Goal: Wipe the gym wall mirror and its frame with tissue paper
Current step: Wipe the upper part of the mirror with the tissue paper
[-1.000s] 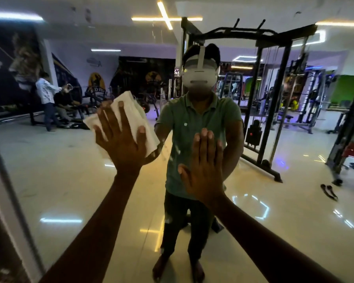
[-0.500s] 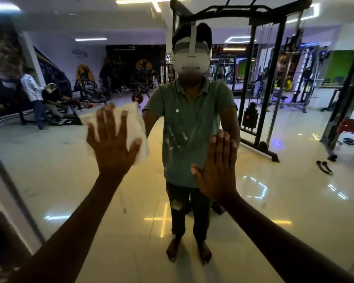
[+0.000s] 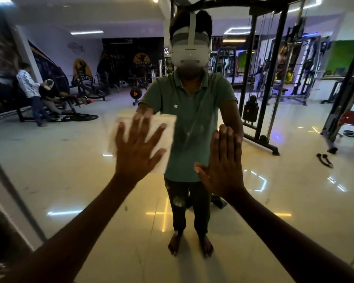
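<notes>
On mirror (image 3: 70,160), left hand (image 3: 136,154) flat on tissue (image 3: 161,129)

The tissue paper (image 3: 164,127) is white, blurred at its edges. In the mirror (image 3: 70,170), the reflected person wears a muted green polo shirt (image 3: 194,119), dark trousers (image 3: 180,203) flecked with pale smudges, and a white headset (image 3: 189,52) with a grey band. The reflected floor (image 3: 294,211) is glossy cream tile, marked with yellow and cool white-blue streaks of light. The cable machine (image 3: 262,78) is black, with a small orange spot on its weight stack. The far wall carries dark banners (image 3: 131,56) with yellow emblems, and a bright green panel (image 3: 341,56) shows at the right. The mirror's frame (image 3: 10,203) is pale grey-white with a dark edge.
</notes>
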`<state>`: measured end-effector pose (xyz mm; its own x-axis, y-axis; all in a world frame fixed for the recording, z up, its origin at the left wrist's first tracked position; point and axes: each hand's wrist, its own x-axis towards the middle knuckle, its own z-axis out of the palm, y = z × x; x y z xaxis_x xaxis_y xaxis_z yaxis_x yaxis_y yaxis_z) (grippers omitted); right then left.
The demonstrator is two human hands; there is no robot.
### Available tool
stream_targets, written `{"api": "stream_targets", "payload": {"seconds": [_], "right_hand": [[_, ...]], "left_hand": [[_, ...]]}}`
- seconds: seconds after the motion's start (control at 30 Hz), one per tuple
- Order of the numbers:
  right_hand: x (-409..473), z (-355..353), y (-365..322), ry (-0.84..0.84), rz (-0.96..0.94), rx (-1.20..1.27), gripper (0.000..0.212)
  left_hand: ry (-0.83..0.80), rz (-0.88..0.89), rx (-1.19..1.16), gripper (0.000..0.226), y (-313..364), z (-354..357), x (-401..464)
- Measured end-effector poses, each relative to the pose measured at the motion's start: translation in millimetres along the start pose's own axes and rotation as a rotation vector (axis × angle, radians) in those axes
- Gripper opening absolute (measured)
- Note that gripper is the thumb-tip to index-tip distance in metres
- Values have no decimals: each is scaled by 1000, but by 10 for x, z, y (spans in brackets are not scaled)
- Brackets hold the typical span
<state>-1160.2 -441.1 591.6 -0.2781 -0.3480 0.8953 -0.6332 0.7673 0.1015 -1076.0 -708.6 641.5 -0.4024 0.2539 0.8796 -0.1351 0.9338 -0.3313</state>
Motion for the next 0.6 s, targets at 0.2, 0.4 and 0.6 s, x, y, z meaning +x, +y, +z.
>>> {"api": "stream_targets", "payload": {"seconds": [0.2, 0.4, 0.6], "right_hand": [[21, 63, -51, 29, 26, -15, 102], [0, 33, 20, 0, -2, 25, 111], [2, 45, -7, 10, 21, 11, 109]], "left_hand": [[-87, -72, -34, 78, 782, -3, 271], [-60, 311, -24, 68, 618, -55, 551], [-82, 60, 16, 70, -131, -76, -81]]}}
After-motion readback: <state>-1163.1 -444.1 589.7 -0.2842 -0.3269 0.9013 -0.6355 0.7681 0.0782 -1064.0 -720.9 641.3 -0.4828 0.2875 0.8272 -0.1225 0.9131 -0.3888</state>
